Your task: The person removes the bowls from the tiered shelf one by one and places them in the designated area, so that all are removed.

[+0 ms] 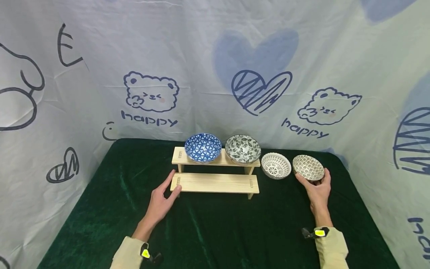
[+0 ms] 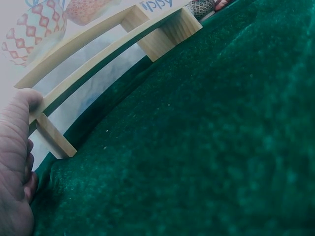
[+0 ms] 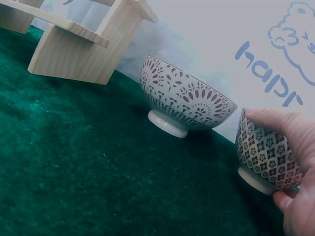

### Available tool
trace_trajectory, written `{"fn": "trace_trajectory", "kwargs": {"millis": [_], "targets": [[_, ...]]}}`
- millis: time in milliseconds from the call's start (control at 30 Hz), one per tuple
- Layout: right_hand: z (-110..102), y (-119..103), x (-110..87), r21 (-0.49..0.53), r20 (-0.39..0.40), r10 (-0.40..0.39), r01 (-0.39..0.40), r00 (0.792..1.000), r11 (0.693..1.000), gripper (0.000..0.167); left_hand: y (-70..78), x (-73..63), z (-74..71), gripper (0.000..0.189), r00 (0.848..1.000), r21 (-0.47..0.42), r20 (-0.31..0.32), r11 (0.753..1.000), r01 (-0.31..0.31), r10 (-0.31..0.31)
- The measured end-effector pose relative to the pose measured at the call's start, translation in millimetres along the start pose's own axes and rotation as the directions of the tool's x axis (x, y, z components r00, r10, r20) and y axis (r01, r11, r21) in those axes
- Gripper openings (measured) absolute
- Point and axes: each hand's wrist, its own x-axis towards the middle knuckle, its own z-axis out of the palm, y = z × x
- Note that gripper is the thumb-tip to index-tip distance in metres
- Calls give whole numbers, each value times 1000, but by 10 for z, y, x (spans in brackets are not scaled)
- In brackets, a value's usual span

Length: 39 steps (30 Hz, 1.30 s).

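Observation:
My left hand (image 1: 159, 203) touches the left end of a two-tier wooden stand (image 1: 215, 183), its thumb and index finger spread at the lower board. In the left wrist view the thumb lies against the board's corner. At the right, my right hand (image 1: 318, 190) grips a small bowl with a brown lattice pattern (image 1: 308, 167), thumb on the near side. Whether that bowl's foot rests on the cloth I cannot tell. Beside it sits a white bowl with a dark petal pattern (image 3: 184, 96). On the upper board stand a blue triangle-patterned bowl (image 1: 203, 148) and a leaf-patterned bowl (image 1: 243, 149).
Dark green velvety cloth (image 1: 235, 231) covers the table. A pale printed curtain (image 1: 201, 56) hangs behind and along both sides, close to the table's back edge. The lower board (image 1: 215, 182) bears no bowl.

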Motion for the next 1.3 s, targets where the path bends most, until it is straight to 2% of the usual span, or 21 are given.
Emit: {"fn": "trace_trajectory", "kwargs": {"millis": [233,500,867,1067,1300], "targets": [[-30,-48,-2,18,10,-9,9,1000,1000,115,7,-2,2,67,1000,-8,3,1000,4,-4],[-98,-106,19,36,0,31,-31,1000,999,108,3,12,-2,67,1000,-10,8,1000,3,-3],[-196,-196,42,77,-24,36,-34,999,996,84,2,4,4,67,1000,-3,8,1000,3,-3],[-258,-256,41,120,-41,-4,9,999,993,75,7,5,3,68,1000,-3,14,1000,8,-8],[-278,-335,45,57,-64,-16,19,998,998,56,13,-4,1,68,1000,-7,14,1000,13,-12]]}}
